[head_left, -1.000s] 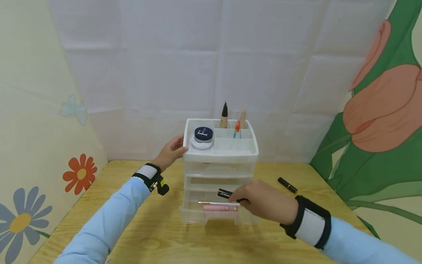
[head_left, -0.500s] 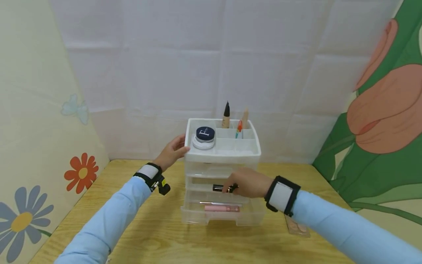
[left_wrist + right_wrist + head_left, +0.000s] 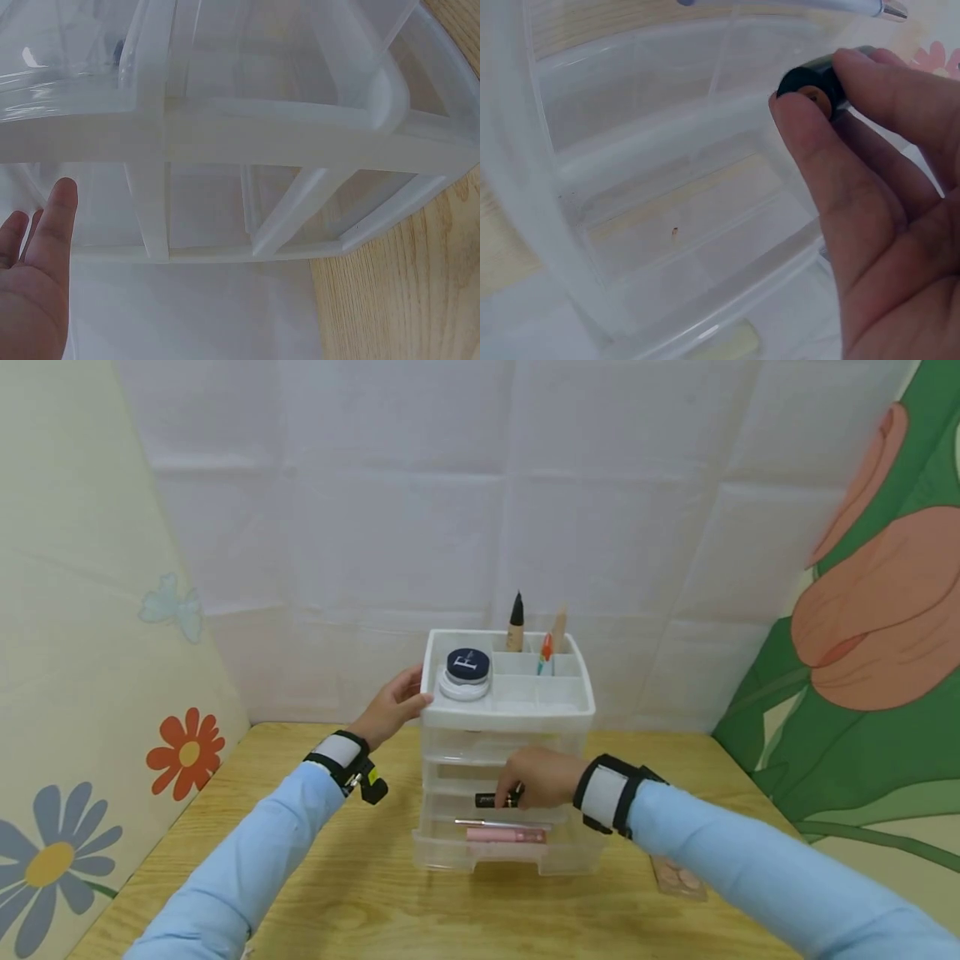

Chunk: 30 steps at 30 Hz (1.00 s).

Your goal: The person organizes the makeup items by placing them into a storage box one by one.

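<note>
A white drawer organizer [image 3: 510, 720] stands on the wooden table, its clear bottom drawer [image 3: 442, 856] pulled out towards me. My left hand [image 3: 390, 706] rests against the organizer's upper left side, thumb at the front corner. In the left wrist view its fingers [image 3: 56, 232] lie straight along the side wall. My right hand [image 3: 542, 777] pinches a black lipstick tube [image 3: 486, 800] between thumb and fingers, held sideways over the bottom drawer. The right wrist view shows the round brownish end of the lipstick tube [image 3: 817, 97]. A pink tube [image 3: 506, 835] and a thin stick [image 3: 480, 822] lie in that drawer.
Stacked round cases [image 3: 468, 664] with a dark blue lid sit in the top tray. A black-tipped pen [image 3: 515, 622], an orange-ended stick [image 3: 545, 652] and a beige one [image 3: 559, 625] stand behind. A flat pinkish packet [image 3: 677, 878] lies beside my right sleeve.
My right hand has carried the lipstick tube left and over the bottom drawer, lowering slightly lately. My sleeve now hides the other black tube on the table. The left hand stays put.
</note>
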Each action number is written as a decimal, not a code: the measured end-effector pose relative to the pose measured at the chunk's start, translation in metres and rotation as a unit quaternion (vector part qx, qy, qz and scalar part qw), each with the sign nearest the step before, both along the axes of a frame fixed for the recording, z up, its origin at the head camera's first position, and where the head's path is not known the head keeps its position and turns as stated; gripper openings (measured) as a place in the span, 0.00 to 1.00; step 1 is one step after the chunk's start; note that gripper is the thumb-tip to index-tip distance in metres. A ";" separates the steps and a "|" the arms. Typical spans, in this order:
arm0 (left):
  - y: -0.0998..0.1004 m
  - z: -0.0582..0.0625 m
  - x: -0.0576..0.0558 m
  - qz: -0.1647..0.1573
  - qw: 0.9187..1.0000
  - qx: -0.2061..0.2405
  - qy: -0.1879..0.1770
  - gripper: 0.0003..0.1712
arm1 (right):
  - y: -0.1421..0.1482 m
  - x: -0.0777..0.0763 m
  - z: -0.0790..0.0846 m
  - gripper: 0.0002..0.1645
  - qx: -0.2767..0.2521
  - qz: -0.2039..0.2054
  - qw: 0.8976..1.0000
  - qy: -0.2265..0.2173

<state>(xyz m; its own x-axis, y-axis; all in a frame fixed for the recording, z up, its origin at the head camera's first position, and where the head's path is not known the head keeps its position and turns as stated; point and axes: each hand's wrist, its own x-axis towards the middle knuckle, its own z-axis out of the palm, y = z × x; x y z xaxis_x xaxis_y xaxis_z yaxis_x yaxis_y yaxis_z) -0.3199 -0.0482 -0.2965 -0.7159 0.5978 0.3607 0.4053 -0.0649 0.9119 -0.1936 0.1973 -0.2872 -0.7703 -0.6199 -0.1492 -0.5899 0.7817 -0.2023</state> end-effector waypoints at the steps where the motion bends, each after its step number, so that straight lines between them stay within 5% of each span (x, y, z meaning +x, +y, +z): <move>1: 0.000 0.000 0.000 0.001 1.000 0.000 -0.001 0.36 | -0.001 0.000 0.000 0.19 0.001 0.001 1.000 -0.001; 30: 0.001 0.001 0.000 0.005 1.000 -0.005 0.000 0.36 | -0.011 -0.005 -0.010 0.18 0.049 -0.026 0.998 -0.033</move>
